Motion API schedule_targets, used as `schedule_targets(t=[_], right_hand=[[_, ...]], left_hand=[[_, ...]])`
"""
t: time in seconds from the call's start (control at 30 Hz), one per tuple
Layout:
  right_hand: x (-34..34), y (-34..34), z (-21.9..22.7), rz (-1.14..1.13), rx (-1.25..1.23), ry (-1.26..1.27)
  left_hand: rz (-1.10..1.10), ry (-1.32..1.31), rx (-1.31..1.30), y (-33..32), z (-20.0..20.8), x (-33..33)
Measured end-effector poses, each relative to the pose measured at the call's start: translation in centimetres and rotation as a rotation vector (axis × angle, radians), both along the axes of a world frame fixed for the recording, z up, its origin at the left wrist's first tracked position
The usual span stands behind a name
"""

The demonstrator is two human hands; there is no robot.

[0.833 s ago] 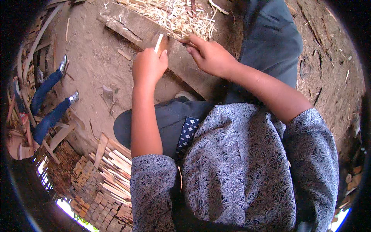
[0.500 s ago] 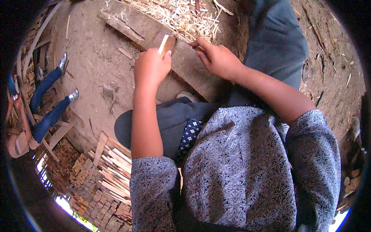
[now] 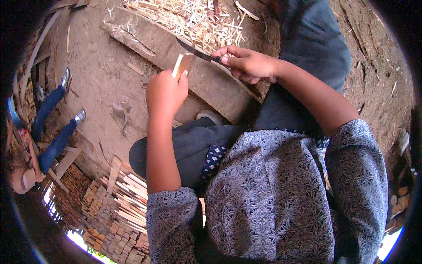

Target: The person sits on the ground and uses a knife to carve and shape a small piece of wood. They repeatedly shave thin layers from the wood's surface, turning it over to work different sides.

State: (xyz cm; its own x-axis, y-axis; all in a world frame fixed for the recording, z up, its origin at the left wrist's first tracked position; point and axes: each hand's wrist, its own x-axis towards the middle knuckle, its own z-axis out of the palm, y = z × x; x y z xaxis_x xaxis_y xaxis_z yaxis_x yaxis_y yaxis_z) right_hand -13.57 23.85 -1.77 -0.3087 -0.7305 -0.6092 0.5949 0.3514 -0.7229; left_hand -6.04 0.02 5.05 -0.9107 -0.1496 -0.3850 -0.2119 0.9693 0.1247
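Note:
My left hand (image 3: 168, 90) is closed around a short piece of wood (image 3: 181, 66), whose pale cut edge and brown face stick out beyond my thumb. In my right hand (image 3: 250, 64) is a knife (image 3: 196, 52) with a dark handle and a dark, slightly curved blade. The blade points to the upper left and lies just past the far end of the wood; a narrow gap seems to part them. Below both hands stretches a thick wooden plank (image 3: 215, 86) on the ground. My left fingers are mostly hidden behind the hand.
Wood shavings (image 3: 198, 22) lie heaped beyond the plank. My trousered leg (image 3: 312, 44) extends along the right. Stacked wooden blocks (image 3: 114, 224) and pale sticks (image 3: 132, 193) fill the lower left. Another person's legs (image 3: 55, 114) and arm show at the far left.
The knife has swung from beside the wood to beyond its end, and its blade now shows broadside. My right hand has turned. My left hand with the wood has moved slightly down and left.

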Motion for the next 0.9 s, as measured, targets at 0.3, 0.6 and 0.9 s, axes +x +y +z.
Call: schedule_targets(t=[0.3, 0.6, 0.9], right_hand=[[3.4, -1.9, 4.3, -0.066, 0.073, 0.882], [1.9, -2.2, -3.6, 0.179, 0.298, 0.812], [-0.6, -1.6, -4.1, 0.023, 0.069, 0.229]], left_hand=[[0.023, 0.007, -0.033, 1.2, 0.8, 0.2], [0.07, -0.016, 0.003, 1.1, 0.8, -0.1], [0.171, 0.001, 0.112, 0.1, 0.8, -0.2]])
